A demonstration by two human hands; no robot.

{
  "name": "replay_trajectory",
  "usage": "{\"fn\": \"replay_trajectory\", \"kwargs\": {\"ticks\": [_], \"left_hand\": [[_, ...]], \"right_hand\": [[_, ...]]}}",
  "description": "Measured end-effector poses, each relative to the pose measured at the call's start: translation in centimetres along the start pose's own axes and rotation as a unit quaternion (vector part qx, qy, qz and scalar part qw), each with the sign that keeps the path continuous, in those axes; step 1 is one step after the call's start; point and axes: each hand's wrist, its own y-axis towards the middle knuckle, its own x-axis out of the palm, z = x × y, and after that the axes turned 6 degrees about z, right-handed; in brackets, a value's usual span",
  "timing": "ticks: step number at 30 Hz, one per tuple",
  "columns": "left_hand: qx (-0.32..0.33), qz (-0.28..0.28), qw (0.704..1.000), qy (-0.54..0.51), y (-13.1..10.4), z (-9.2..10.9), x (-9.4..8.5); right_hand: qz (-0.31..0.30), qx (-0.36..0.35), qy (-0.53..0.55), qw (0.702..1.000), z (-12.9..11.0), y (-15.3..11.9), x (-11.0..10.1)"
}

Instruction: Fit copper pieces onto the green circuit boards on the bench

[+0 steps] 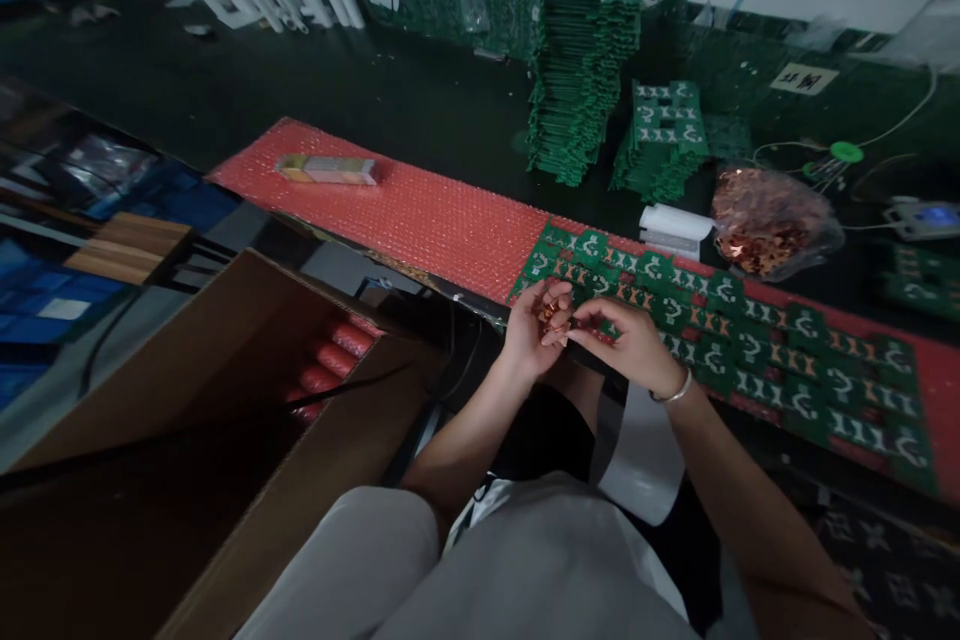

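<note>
My left hand (531,330) is cupped, palm up, its fingers curled around several small shiny copper pieces (551,313). Close against its fingertips, my right hand (624,340) has thumb and forefinger brought together in a pinch; what sits between them is too small to make out. A bracelet circles the right wrist. Both hands are at the front edge of the bench, beside rows of green circuit boards (701,320) laid on red bubble wrap (420,210). Some of these boards carry copper-coloured parts, others show bare silvery patterns.
A clear bag of copper pieces (780,220) lies behind the boards, next to a white roll (676,222). A tall stack of boards (581,70) and a shorter stack (660,140) stand farther back. A long narrow box (326,169) rests on the wrap. An open carton (247,400) stands at left.
</note>
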Motion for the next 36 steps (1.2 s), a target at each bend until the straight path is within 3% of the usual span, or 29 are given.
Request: {"fn": "replay_trajectory", "kwargs": {"ticks": [8,12,17,21,26,33,36], "left_hand": [[0.008,0.057,0.998,-0.030,0.1,-1.3,0.7],[-0.046,0.082,0.995,-0.017,0.2,-2.3,0.8],[-0.083,0.022,0.990,0.110,-0.6,-2.9,0.6],[-0.032,-0.041,0.973,0.227,-1.1,-2.7,0.1],[-0.006,-0.064,0.966,0.252,-0.9,-2.5,-0.2],[0.158,0.007,0.949,0.271,-0.3,-3.6,-0.2],[0.179,0.029,0.942,0.282,-0.1,-4.0,-0.2]], "right_hand": [[0.065,-0.030,-0.016,0.997,-1.3,-0.3,0.6],[0.117,-0.044,-0.030,0.992,-1.2,-0.4,0.6],[0.135,-0.042,-0.045,0.989,-0.3,-0.4,-0.5],[0.096,-0.060,-0.005,0.994,0.2,-0.3,-1.8],[0.078,-0.073,-0.012,0.994,0.6,-0.1,-2.6],[0.123,-0.081,-0.119,0.982,0.3,-0.6,-2.1],[0.113,-0.089,-0.157,0.977,0.0,-0.6,-1.8]]}}
